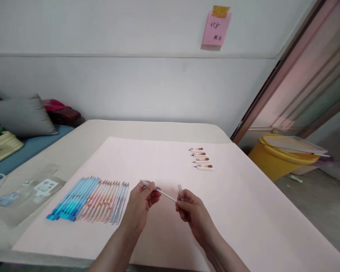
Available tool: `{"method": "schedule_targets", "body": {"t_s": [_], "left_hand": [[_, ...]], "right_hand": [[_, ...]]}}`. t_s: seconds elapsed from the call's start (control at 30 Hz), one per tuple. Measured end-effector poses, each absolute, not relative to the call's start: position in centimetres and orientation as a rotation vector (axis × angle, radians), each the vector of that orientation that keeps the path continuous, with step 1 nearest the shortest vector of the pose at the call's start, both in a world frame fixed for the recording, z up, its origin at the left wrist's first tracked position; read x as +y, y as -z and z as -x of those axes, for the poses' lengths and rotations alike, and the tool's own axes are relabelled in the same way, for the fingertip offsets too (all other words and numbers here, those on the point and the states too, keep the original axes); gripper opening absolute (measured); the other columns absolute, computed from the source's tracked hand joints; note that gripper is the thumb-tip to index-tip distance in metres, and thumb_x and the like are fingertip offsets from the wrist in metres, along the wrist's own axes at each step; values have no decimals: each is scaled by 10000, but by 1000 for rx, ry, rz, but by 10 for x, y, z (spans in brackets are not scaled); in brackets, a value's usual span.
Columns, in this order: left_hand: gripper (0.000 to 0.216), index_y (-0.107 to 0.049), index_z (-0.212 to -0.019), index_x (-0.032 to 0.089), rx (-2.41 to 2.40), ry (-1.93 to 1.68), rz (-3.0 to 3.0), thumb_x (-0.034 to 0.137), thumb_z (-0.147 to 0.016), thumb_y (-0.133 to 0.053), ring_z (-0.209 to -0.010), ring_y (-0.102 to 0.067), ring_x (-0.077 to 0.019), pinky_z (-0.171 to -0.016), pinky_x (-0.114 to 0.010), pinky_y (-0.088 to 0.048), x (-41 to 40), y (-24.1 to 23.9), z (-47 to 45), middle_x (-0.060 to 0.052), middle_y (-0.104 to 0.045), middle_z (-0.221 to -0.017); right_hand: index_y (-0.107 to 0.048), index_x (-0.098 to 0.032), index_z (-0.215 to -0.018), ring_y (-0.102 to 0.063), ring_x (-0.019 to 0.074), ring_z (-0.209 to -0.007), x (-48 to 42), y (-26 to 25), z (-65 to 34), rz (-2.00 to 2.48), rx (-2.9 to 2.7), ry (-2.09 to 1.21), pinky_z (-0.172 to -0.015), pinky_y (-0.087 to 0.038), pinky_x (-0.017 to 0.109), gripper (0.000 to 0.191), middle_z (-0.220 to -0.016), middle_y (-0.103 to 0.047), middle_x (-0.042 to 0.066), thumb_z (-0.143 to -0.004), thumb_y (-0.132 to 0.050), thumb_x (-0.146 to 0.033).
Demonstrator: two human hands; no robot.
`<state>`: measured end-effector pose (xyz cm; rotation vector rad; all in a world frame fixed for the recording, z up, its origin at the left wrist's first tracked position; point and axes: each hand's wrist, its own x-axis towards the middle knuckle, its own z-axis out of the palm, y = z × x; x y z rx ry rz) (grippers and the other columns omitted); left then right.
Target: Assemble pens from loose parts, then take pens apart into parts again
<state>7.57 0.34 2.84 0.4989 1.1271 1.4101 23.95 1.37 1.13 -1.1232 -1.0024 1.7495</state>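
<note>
Above the middle of the pink sheet, my left hand (138,206) pinches a pen with a clear front section (144,183) pointing left. A thin white refill (168,196) runs from it towards my right hand (195,211). Between the fingers of that right hand a short clear plastic piece (181,191) sticks up, and the refill's end reaches its fingertips. Left of my hands lie pens in rows: blue ones (76,198), reddish-brown ones (102,200) and clear grey ones (120,203). Several short white-and-brown printed pen parts (203,166) with dark tips lie in a column at the back right.
The pink sheet (243,211) covers much of the cream table (153,130). A clear plastic bag (22,204) with a white label lies at the left. Beyond the right edge stands a yellow bucket (277,162). A grey cushion (22,117) sits at the far left.
</note>
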Motion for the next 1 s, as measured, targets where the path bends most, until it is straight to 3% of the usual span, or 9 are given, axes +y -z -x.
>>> {"method": "schedule_targets", "body": {"t_s": [0.43, 1.0], "left_hand": [[85, -567, -772, 127, 1034, -1467, -272, 177, -756, -634, -656, -614, -101, -592, -196, -508, 11, -30, -58, -86, -658, -790], [126, -609, -765, 104, 1019, -1404, -203, 226, -763, -638, -620, -586, -78, -548, -177, -510, 12, -22, -58, -78, -652, -815]], "right_hand": [[-439, -179, -704, -260, 55, -438, 22, -14, -257, 1101, -937, -1764, -448, -103, 248, 83, -536, -459, -40, -676, -487, -118], [-439, -179, -678, -252, 56, -432, 20, -18, -254, 1119, -941, -1753, -445, -97, 251, 92, -520, -455, -39, -646, -485, -106]]}}
